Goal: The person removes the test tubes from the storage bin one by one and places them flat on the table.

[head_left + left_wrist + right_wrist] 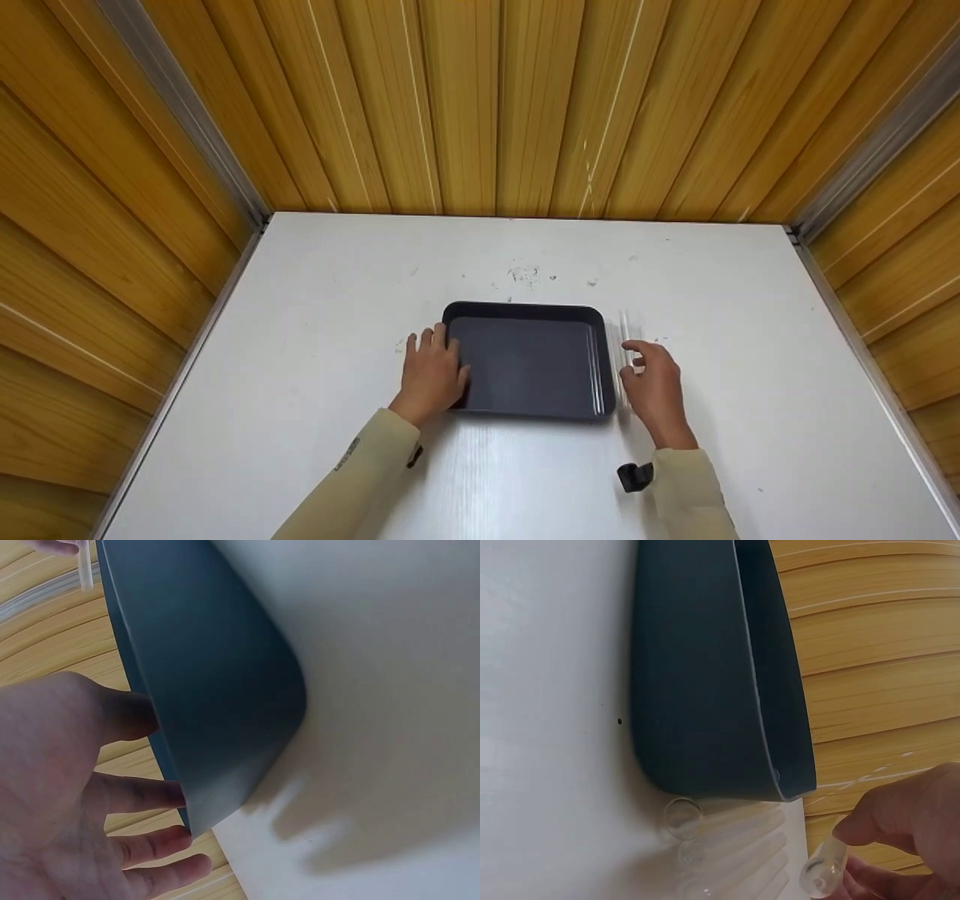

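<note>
A dark grey rectangular tray lies on the white table. My left hand rests at its left rim with fairly straight fingers; in the left wrist view the thumb and index fingertips pass behind the rim. Just right of the tray, my right hand pinches a clear tube between thumb and fingers, above the table. Several similar clear tubes lie side by side on the table against the tray's right side. Thin bright lines run inside the tray's right wall; whether they are tubes or reflections I cannot tell.
The white table has dark scuffs behind the tray. Yellow wood-patterned panels stand at the back and both sides, with metal posts at the corners. A black device sits at my right wrist.
</note>
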`<state>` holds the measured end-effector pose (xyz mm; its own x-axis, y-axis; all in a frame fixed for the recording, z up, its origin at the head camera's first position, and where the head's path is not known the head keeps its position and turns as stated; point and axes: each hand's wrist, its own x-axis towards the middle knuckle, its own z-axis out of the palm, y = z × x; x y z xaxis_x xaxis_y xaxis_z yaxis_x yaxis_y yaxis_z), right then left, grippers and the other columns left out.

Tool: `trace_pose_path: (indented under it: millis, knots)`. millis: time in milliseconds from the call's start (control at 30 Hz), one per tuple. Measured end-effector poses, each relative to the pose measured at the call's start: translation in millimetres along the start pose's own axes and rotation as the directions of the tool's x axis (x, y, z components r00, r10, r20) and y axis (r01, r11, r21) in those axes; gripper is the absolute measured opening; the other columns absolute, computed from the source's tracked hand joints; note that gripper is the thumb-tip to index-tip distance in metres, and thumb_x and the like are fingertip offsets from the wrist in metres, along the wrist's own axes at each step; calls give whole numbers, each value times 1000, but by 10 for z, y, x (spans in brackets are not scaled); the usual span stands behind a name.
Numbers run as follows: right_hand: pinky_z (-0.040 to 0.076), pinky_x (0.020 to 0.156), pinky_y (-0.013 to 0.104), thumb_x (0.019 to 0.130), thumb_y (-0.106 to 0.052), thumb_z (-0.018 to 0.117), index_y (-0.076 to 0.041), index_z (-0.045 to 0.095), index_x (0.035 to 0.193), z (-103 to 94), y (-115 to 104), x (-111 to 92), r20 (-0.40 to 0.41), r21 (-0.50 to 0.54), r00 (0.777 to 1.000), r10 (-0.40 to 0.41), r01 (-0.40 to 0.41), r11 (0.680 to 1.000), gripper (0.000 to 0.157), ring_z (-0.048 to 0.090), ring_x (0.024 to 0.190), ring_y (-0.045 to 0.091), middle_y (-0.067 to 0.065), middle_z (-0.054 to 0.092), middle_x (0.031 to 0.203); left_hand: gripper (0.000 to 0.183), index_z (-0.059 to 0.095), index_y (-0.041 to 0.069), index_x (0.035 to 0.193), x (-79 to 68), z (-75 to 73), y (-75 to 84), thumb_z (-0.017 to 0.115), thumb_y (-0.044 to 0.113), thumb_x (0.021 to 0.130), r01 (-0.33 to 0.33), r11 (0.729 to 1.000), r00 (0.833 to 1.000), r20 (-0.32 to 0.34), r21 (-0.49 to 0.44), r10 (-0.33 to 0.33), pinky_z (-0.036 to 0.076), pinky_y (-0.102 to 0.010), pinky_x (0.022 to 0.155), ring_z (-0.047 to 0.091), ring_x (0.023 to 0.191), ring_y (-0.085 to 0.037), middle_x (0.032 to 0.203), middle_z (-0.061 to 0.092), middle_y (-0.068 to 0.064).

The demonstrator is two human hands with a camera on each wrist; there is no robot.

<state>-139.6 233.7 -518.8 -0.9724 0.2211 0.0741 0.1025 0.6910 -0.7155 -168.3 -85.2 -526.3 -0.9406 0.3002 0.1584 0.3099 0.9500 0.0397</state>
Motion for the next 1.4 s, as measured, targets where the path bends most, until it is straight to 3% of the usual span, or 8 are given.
trace_pose_path:
  millis: [500, 967, 1400]
  knots:
    - [52, 79, 45, 88, 4, 54, 1, 59, 125, -67, 92, 1, 6, -17, 999, 37, -37, 999, 38, 61, 104, 37, 25, 55, 127, 43, 64, 1, 114, 3, 2, -7, 66, 36, 89, -2, 999, 1000, -7, -54, 1, 36, -55, 102, 51, 116, -36, 128, 52, -20]
    - [52, 80, 47, 89, 2, 54, 2, 58, 127, -125, 212, 2, 17, -35, 997, 81, -80, 996, 38, 60, 107, 40, 27, 55, 126, 43, 65, 1, 112, -4, -29, -10, 66, 36, 89, -22, 1000, 999, -28, -12, 22, 39, -54, 100, 53, 112, -36, 127, 52, -20]
    - [51, 81, 46, 90, 2, 54, 3, 58, 126, -145, 321, 3, 32, -44, 992, 122, -121, 992, 37, 57, 110, 40, 28, 55, 123, 46, 63, 1, 118, -8, -51, 0, 64, 37, 90, -4, 1000, 1000, 21, -30, 5, 38, -55, 102, 52, 116, -36, 131, 50, -20]
